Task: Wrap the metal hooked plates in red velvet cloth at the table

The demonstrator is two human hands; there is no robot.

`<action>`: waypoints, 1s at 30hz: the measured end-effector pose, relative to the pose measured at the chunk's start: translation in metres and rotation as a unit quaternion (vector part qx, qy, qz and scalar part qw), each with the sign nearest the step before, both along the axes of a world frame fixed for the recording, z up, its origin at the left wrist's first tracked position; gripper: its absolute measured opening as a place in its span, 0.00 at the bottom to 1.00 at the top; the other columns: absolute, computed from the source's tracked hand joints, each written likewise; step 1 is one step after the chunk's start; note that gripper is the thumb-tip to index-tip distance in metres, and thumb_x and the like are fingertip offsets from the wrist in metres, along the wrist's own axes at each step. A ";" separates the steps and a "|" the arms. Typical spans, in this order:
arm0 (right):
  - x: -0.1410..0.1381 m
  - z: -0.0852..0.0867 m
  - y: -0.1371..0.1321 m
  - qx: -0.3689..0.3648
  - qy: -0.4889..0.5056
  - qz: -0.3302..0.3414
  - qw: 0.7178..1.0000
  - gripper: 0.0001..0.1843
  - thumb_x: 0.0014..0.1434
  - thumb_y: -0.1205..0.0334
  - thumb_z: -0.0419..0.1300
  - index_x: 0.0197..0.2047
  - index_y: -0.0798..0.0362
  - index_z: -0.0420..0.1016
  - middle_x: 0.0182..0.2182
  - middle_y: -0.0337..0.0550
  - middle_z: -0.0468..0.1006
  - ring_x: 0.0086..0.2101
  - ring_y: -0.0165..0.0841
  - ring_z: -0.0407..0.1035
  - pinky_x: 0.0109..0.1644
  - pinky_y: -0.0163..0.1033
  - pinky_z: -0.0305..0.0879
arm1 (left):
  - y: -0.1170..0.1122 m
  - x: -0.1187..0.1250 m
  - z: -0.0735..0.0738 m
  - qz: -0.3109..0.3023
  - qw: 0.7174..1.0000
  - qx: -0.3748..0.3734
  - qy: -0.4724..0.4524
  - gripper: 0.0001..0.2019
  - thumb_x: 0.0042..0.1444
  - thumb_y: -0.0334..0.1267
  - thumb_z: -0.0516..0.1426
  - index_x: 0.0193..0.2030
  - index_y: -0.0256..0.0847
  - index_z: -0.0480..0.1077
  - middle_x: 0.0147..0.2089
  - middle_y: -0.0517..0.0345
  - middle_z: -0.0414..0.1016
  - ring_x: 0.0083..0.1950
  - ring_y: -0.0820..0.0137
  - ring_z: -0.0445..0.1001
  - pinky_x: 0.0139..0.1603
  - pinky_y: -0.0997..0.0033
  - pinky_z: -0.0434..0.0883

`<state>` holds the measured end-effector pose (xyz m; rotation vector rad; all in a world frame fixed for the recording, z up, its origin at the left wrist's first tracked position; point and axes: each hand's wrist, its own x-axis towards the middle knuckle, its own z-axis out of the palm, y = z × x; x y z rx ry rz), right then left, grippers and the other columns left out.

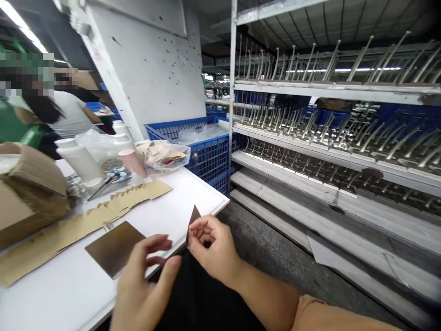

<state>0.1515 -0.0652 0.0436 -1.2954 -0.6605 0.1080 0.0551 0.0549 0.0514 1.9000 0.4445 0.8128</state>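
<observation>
My right hand (213, 243) pinches a small dark brown triangular piece of sheet material (193, 219) between thumb and fingers, with its point upward. My left hand (146, 280) hovers just left of it, fingers apart and holding nothing I can see. Below the left fingers, a dark brown rectangular sheet (115, 249) lies on the white table (196, 191). Farther left stretches a long kraft cardboard strip with a sawtooth edge (138, 195). The strip passes behind the dark sheet's upper edge and does not touch either hand.
An open cardboard box (27, 184) sits at the table's left end. White bottles (79, 161), a plastic bag, and scissors (106, 186) stand beyond. A blue crate (210, 156) is behind the table. Metal shelves of curved rods (330, 124) fill the right. A co-worker (69, 112) stands far left.
</observation>
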 end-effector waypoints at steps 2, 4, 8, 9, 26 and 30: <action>-0.007 0.000 0.000 -0.002 0.007 0.013 1.000 0.11 0.52 0.70 0.59 0.40 0.53 0.68 0.29 0.37 0.72 0.28 0.27 0.67 0.31 0.31 0.63 | -0.001 0.012 0.001 -0.025 0.999 0.032 0.020 0.19 0.46 0.53 0.63 0.39 0.41 0.71 0.38 0.54 0.75 0.35 0.66 0.75 0.31 0.73 0.73; -0.008 0.000 -0.001 -0.001 0.015 0.012 1.000 0.12 0.53 0.70 0.59 0.41 0.52 0.66 0.30 0.37 0.71 0.28 0.26 0.66 0.31 0.31 0.63 | -0.001 0.020 0.005 -0.059 0.997 0.047 0.020 0.14 0.51 0.49 0.60 0.37 0.40 0.71 0.36 0.55 0.75 0.34 0.68 0.75 0.33 0.74 0.74; -0.005 0.000 -0.001 -0.008 0.020 0.011 1.000 0.09 0.54 0.69 0.58 0.40 0.52 0.66 0.31 0.37 0.71 0.30 0.26 0.67 0.34 0.32 0.64 | -0.002 0.025 0.016 -0.145 0.988 0.041 0.033 0.09 0.54 0.43 0.58 0.35 0.40 0.71 0.35 0.56 0.75 0.33 0.70 0.75 0.34 0.75 0.73; -0.005 0.000 -0.001 -0.014 0.020 0.012 1.000 0.09 0.55 0.69 0.59 0.40 0.52 0.66 0.31 0.38 0.71 0.30 0.26 0.67 0.34 0.32 0.64 | -0.001 0.025 0.016 -0.158 0.986 0.037 0.037 0.08 0.54 0.42 0.58 0.35 0.39 0.71 0.34 0.56 0.75 0.33 0.70 0.74 0.34 0.75 0.73; -0.003 -0.040 0.045 -0.070 0.036 0.089 0.993 0.12 0.54 0.54 0.63 0.37 0.52 0.70 0.36 0.43 0.73 0.35 0.32 0.68 0.37 0.35 0.65 | 0.027 0.009 -0.020 -0.094 0.958 -0.231 -0.139 0.05 0.53 0.36 0.58 0.30 0.36 0.67 0.37 0.54 0.71 0.39 0.71 0.71 0.38 0.75 0.70; -0.004 -0.036 0.053 -0.068 -0.033 0.070 0.995 0.17 0.52 0.55 0.65 0.44 0.50 0.70 0.40 0.43 0.71 0.37 0.34 0.67 0.38 0.37 0.64 | 0.034 0.003 -0.021 -0.079 0.969 -0.185 -0.144 0.03 0.53 0.34 0.57 0.32 0.37 0.71 0.39 0.51 0.73 0.43 0.67 0.72 0.42 0.71 0.72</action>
